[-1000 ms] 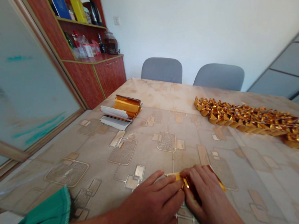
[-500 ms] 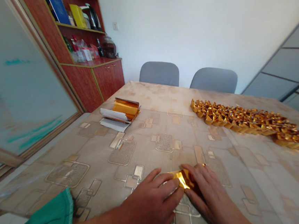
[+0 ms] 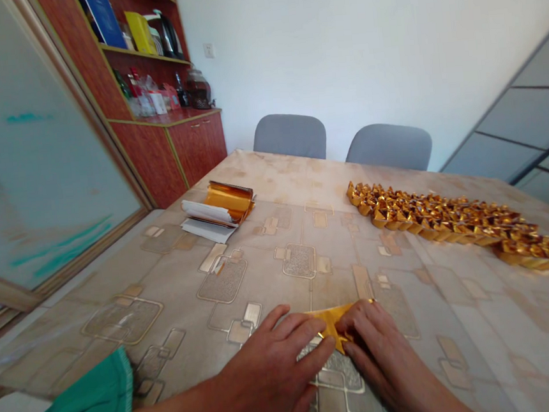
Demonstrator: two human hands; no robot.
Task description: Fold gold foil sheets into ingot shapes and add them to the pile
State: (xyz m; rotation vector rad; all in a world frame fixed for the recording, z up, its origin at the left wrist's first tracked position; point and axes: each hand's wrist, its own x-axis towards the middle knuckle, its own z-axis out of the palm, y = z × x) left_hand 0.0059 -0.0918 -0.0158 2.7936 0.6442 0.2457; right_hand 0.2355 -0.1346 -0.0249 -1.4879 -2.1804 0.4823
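Note:
A small piece of gold foil paper point(image 3: 333, 321), partly folded, lies at the table's near side between my two hands. My left hand point(image 3: 287, 355) comes in from the lower left, its fingers bent over the paper's left part and gripping it. At the right part, my right hand point(image 3: 375, 338) pinches the paper between thumb and curled fingers. Both hands hide much of the paper, including its ends.
A curled stack of gold foil sheets point(image 3: 221, 207) with pale backs rests on the patterned tablecloth point(image 3: 270, 264). Rows of folded gold foil pieces point(image 3: 448, 216) stretch along the right. Two grey chairs point(image 3: 290, 135) stand behind the table.
The foil paper now looks flatter and shows a longer upper edge. My right fingers have curled in more tightly on its right part, while my left hand has shifted slightly.

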